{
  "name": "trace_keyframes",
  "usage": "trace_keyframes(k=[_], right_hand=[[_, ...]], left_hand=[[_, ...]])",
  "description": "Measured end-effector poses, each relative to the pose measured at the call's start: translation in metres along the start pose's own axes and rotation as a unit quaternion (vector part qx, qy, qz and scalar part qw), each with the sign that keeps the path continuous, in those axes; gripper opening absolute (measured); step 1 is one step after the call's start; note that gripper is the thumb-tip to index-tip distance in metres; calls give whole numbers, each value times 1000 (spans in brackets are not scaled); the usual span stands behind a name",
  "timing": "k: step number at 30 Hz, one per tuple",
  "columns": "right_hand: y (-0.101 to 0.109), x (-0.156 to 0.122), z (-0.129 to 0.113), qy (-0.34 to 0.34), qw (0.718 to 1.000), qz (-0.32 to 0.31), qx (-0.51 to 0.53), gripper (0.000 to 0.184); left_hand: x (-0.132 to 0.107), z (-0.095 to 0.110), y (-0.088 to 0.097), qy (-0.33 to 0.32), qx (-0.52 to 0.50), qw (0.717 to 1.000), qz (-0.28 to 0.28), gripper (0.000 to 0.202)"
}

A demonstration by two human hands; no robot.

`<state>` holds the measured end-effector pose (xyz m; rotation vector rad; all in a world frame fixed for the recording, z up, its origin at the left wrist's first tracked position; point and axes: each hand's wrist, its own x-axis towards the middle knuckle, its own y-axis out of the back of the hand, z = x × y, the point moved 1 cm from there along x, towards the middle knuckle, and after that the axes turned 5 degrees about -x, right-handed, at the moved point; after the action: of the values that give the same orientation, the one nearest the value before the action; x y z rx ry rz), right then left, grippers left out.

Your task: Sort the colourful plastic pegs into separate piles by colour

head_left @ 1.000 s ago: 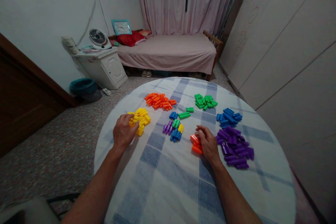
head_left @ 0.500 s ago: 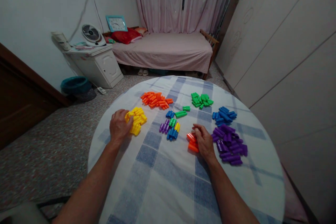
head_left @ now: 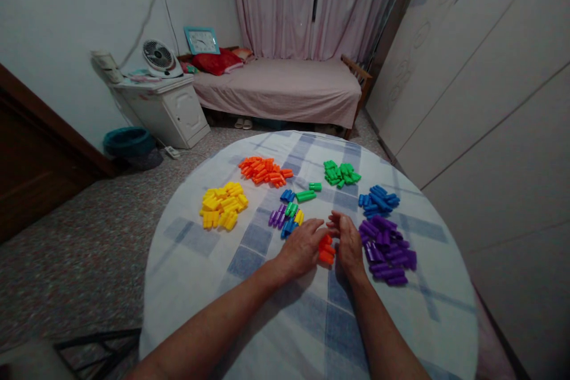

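A small group of orange tube-shaped plastic pieces lies on the cloth between my two hands. My left hand is at its left side, fingers stretched toward the pieces, partly covering a small joined-looking cluster of blue pieces. Opposite it, my right hand rests with its fingers loosely apart and curved around the right side of the orange group. Purple pieces, a few green ones and a yellow one sit just beyond my left hand.
The round table has a checked cloth. Around its far side lie piles of yellow, orange, green, blue and purple pieces. Beyond are a bed, a cabinet and a bin.
My left hand has left the yellow pile and moved right to the orange group. Some yellow pieces now lie spread at the pile's near left. My right hand stays beside the orange pieces.
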<state>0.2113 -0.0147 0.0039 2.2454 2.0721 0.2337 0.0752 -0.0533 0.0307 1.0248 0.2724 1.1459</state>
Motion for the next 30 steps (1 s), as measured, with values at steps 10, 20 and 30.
trace_keyframes(k=[10,20,30], right_hand=[[-1,1,-2,1,1000,-11,-14,43],[-2,2,0,-4,1000,-15,-16,45],[-2,2,0,-12,1000,-19,-7,42]], left_hand=[[2,-3,0,30,88,995,-27,18],[31,-103,94,157,190,948,203,27],[68,-149,108,226,245,930,154,26]])
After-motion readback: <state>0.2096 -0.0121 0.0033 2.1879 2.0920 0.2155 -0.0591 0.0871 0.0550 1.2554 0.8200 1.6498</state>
